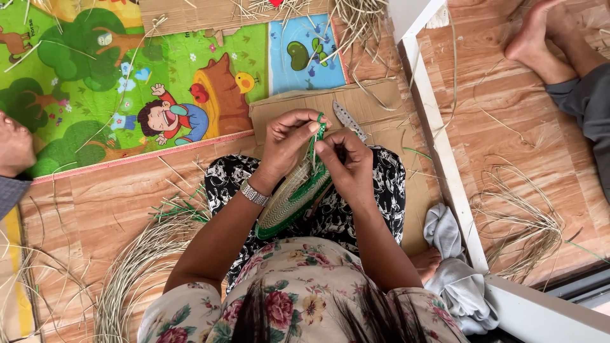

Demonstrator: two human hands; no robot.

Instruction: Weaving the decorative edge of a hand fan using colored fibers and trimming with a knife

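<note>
Pinching a green strand (319, 130) between both hands, left hand (287, 143) closed on its upper end by thumb and forefinger, right hand (346, 166) closed just below and also bracing the rim of a woven disc (292, 197). Holding the disc tilted over the lap, just under the two hands, its far edge touching the right fingers (330, 149). Showing many finished coils already: pale straw rounds at the middle, a green band running around the outer edge. Judging the piece well underway but not done, since the working strand is standing free above the rim rather than tucked in, and the disc is looking flat, with no wall rising yet, as far as can be told. Wearing a metal watch (254, 193) on the left wrist. Sitting on a wood floor (95, 209), with a knife (348, 119) lying on cardboard (286, 105) just beyond the hands. Lying at the lower left, a big loop of straw (136, 267), with loose green stems (181, 208) beside it; more straw (527, 228) resting well apart on the right past a white frame (445, 159). Spreading ahead, a cartoon mat (127, 76). Resting near the knee, a grey cloth (451, 267). Showing another person's foot (540, 38) at the top right, apart from the work.
</note>
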